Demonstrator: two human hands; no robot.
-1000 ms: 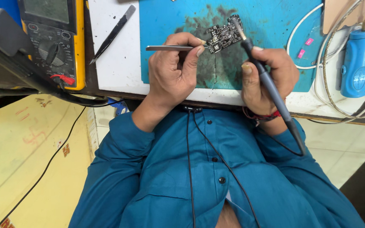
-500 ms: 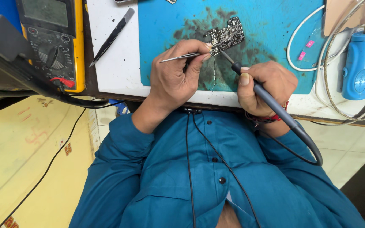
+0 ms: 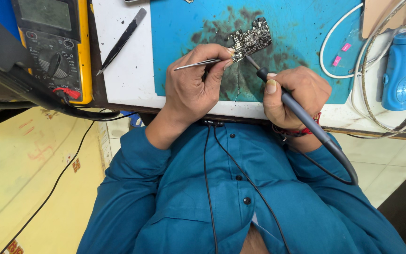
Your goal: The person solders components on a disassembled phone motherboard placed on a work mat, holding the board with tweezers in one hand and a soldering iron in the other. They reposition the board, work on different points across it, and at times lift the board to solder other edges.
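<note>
Gripping tweezers (image 3: 198, 64) in left hand (image 3: 194, 87), right hand (image 3: 293, 96) holding soldering iron (image 3: 301, 113), circuit board (image 3: 251, 40)

The person is wearing a teal-blue button-up shirt (image 3: 240, 207), long-sleeved, with the left sleeve (image 3: 128, 188) running all the way down to the wrist and bunching in soft folds. Small dark buttons (image 3: 246, 201) are showing in a line down the front placket, and the shirt is gaping open a little at the bottom of the view. Two thin black cords (image 3: 210, 188) are hanging down the chest from the collar. On the right wrist a red thread band (image 3: 301, 132) is showing just above the cuff.
</note>
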